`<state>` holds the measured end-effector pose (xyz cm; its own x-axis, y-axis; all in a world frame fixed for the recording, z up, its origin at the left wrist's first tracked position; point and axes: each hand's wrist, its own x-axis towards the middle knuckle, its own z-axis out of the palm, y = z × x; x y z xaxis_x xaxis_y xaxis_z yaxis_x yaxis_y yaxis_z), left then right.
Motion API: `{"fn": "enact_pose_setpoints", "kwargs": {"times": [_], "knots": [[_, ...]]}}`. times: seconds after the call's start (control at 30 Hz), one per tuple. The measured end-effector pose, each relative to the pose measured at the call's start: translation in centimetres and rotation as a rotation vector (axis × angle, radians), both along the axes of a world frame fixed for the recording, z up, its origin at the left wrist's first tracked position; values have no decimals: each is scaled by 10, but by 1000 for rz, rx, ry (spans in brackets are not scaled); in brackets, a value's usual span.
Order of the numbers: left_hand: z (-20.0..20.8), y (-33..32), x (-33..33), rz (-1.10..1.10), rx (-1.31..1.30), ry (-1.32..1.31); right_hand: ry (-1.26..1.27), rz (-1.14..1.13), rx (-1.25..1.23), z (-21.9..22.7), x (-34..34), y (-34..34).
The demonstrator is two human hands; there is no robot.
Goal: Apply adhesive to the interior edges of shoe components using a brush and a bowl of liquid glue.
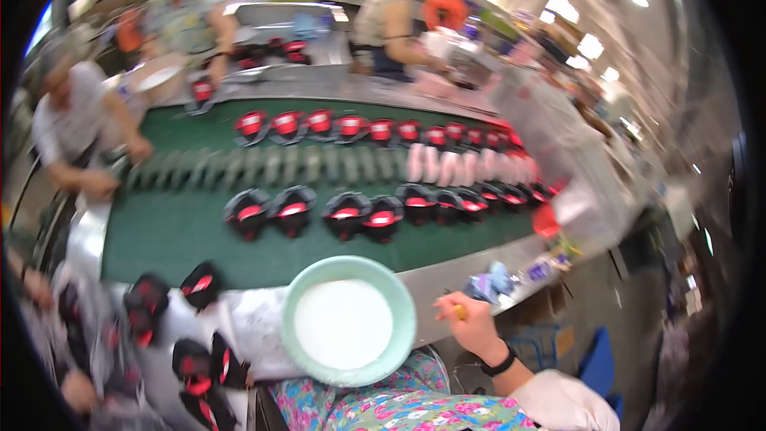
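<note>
My right hand point(472, 324), with a dark band at the wrist, is closed around a thin tool with a yellow handle end point(460, 312); blur hides the tool's kind. It is raised to the right of a pale green basin point(406, 311) that holds white liquid point(343, 324). The basin stands at the near table edge, above my flowered clothing. My left hand is out of view. Left of the basin, several black-and-red pieces that look like shoe uppers point(196, 367) lie on the metal table.
A green belt point(183, 251) carries rows of black-and-red uppers point(348, 214), with dark and pink sole-shaped pieces point(431, 164) between them. Co-workers point(78, 124) work at the left and far sides; another person's hand point(78, 391) is at lower left. Blue cloth point(499, 278) lies right.
</note>
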<state>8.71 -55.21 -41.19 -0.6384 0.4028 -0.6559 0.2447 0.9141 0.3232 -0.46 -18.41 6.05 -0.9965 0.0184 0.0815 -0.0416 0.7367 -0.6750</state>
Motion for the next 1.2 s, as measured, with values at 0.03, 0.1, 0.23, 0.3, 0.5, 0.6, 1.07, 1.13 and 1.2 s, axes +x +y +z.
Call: {"fn": "enact_pose_setpoints", "kwargs": {"times": [0.03, 0.1, 0.23, 0.3, 0.5, 0.6, 1.07, 1.13, 1.2], "knots": [[-1, -13, 30, 79, -28, -17, 11, -10, -45, -6, 5, 1], [-4, -30, 86, 200, -63, -53, 30, 1, -109, -19, 18, 1], [-13, -31, 210, 372, -96, -159, 34, 118, -172, -10, 33, -12], [-8, -4, 277, 427, -78, -243, -2, 95, -168, 0, 35, -11], [151, 8, 234, 1310, 525, -606, 30, 39, -198, -7, 40, -8], [128, 7, 248, 1781, 788, -817, 34, 96, -238, -12, 35, -25], [180, 30, 301, 1159, 311, -257, -41, 138, -235, -32, 45, -16], [233, 20, 256, 1725, 813, -474, -56, 131, -259, -36, 40, -20], [290, 11, 231, 2047, 1116, -509, -51, 155, -272, -39, 36, -28]]}}
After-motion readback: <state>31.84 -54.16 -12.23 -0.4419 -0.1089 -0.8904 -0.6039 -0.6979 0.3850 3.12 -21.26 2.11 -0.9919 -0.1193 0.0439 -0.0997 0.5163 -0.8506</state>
